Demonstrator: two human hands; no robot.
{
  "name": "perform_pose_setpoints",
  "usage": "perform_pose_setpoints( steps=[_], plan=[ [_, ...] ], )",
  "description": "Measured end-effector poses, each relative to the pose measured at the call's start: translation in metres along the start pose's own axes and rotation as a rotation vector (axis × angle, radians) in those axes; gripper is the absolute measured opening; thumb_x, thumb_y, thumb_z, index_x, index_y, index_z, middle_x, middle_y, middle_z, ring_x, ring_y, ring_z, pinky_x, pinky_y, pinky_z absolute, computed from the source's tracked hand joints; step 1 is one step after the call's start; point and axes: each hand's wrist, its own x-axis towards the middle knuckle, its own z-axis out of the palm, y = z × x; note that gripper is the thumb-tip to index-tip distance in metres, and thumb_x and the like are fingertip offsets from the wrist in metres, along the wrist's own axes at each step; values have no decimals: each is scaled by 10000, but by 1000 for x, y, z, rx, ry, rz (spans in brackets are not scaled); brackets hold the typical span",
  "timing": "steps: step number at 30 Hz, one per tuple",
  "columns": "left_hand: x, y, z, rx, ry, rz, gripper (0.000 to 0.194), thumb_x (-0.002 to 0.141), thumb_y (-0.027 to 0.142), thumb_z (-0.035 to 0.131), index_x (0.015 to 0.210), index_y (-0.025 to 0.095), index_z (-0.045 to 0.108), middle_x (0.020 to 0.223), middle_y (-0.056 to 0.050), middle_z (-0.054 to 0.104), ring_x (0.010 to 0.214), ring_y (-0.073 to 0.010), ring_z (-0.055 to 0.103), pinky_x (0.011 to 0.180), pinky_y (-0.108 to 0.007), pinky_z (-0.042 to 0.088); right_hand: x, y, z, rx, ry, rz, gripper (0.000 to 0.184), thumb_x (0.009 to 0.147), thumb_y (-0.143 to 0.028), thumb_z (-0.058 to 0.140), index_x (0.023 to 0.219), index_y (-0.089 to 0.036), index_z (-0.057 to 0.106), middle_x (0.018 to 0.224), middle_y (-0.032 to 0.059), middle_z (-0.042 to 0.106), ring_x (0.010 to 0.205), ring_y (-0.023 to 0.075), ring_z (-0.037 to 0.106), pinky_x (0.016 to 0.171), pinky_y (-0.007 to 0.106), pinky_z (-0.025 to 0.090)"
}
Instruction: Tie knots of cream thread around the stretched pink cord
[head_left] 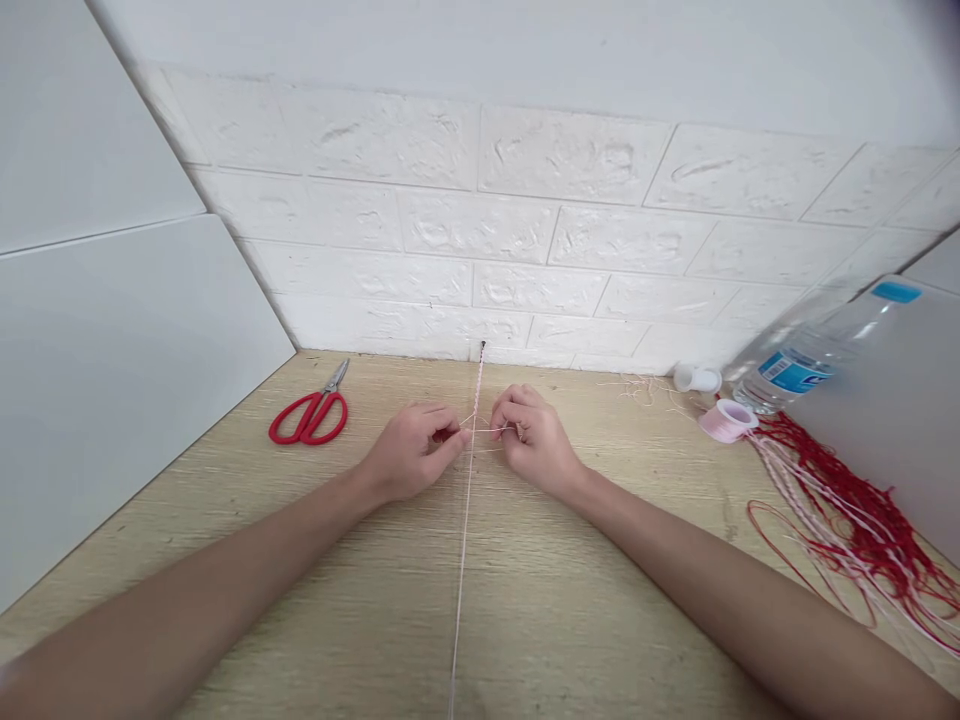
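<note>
A braided pink-and-white cord [478,385] runs from a dark fixing point [483,344] at the foot of the wall toward me. Below the braid it continues as a straight pale strand [463,560] down the middle of the table. My left hand [420,448] pinches a thin pale thread just left of the cord. On the other side, my right hand [534,438] has its fingers closed on thin thread too. Fine threads [484,431] stretch between both hands and cross the cord at the lower end of the braid.
Red-handled scissors [311,415] lie at the left on the wooden table [360,620]. At the right are a pink thread spool [727,420], a white spool [697,378], a leaning water bottle [806,365] and a heap of red cords [862,510]. White brick-patterned wall [510,230] closes the back.
</note>
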Motion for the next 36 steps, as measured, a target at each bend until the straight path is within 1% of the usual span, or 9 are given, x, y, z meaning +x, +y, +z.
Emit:
perform_pose_setpoints(
  steps=[5, 9, 13, 17, 20, 25, 27, 32, 36],
  plan=[
    [1, -1, 0, -18, 13, -21, 413, 968, 334, 408, 595, 173, 333, 566, 38, 363, 577, -109, 374, 631, -272, 321, -3, -8, -20, 211, -59, 125, 294, 615, 48, 404, 600, -186, 580, 692, 17, 595, 719, 162, 541, 688, 301, 414],
    [2, -1, 1, -7, 9, -30, 414, 961, 338, 423, 593, 171, 334, 562, 39, 361, 574, -106, 370, 636, -272, 321, -16, -3, -29, 592, 1, 384, 194, 616, -37, 462, 589, -190, 577, 616, 2, 585, 598, 145, 552, 556, 264, 414],
    [1, -3, 3, 8, 32, -51, 397, 941, 333, 452, 586, 169, 384, 564, 36, 400, 578, -108, 387, 633, -271, 327, -25, 5, -30, 783, 100, 570, 123, 661, -141, 456, 626, -194, 561, 590, 1, 590, 413, 128, 479, 371, 247, 250],
    [0, -4, 4, 70, 17, -63, 330, 892, 314, 522, 603, 167, 462, 592, 31, 480, 598, -113, 430, 665, -281, 347, -29, 5, -30, 430, 68, 427, 269, 819, -252, 443, 586, -184, 560, 472, -18, 464, 430, 120, 406, 444, 263, 266],
    [0, -3, 5, 107, -3, -54, 276, 869, 298, 548, 630, 168, 504, 623, 28, 531, 622, -119, 462, 702, -294, 361, -29, 1, -28, -3, 19, 374, 417, 868, -318, 469, 478, -192, 394, 452, -24, 383, 459, 113, 367, 506, 279, 257],
    [0, -2, 5, 133, -10, -59, 297, 874, 317, 542, 619, 169, 508, 628, 19, 537, 629, -125, 470, 697, -296, 372, -24, 1, -22, -423, -14, 319, 185, 753, -205, 538, 592, -196, 446, 604, 10, 558, 677, 182, 508, 658, 305, 318],
    [0, -2, 5, 139, -11, -63, 297, 872, 315, 542, 616, 168, 513, 632, 15, 542, 631, -126, 471, 690, -295, 374, -22, 5, -23, -461, -24, 345, 38, 709, -190, 558, 734, -197, 530, 711, 21, 610, 769, 209, 530, 705, 322, 326],
    [0, -2, 5, 141, -16, -66, 286, 867, 299, 541, 615, 167, 519, 634, 12, 550, 631, -124, 473, 674, -287, 376, -17, 23, -33, -301, -75, 467, 163, 675, -164, 546, 832, -202, 566, 707, 4, 594, 722, 195, 526, 658, 304, 346],
    [1, -1, 4, 137, -14, -74, 285, 865, 299, 538, 614, 166, 523, 635, 9, 555, 623, -123, 468, 657, -281, 376, -14, 37, -40, -69, -134, 285, 272, 637, -68, 514, 852, -197, 619, 909, 33, 647, 867, 198, 552, 773, 324, 401]
  ],
)
